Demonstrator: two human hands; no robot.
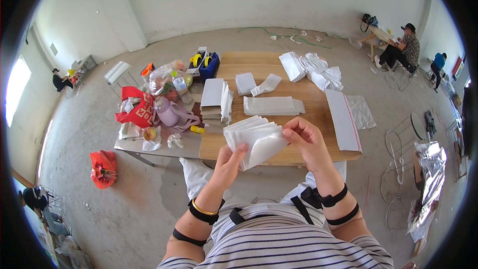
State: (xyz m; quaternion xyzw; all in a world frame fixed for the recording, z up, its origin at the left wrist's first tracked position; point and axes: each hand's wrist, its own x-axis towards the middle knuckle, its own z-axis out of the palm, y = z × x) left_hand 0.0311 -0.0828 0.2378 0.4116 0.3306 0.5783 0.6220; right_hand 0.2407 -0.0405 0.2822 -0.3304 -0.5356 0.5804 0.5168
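A fanned stack of thin white papers (261, 144) is held up in front of me, just over the near edge of the wooden table (226, 142). My left hand (230, 165) is closed on its lower left side, with the thumb lying across the front. At the upper right edge, my right hand (307, 138) pinches a paper between thumb and fingertips. Whether the papers are single sheets or folded sleeves, I cannot tell. Just beyond them lies a long flat white paper bundle (271, 105), and left of it stands a stack of white cards (213, 92).
Smaller white stacks (245, 83) and a large paper pile (318, 72) lie farther back. A white board (343, 119) rests at the right edge. The left side table holds a red bag (135, 107), a lilac bottle (167, 113) and a blue tape dispenser (206, 67). Several people sit or stand farther off.
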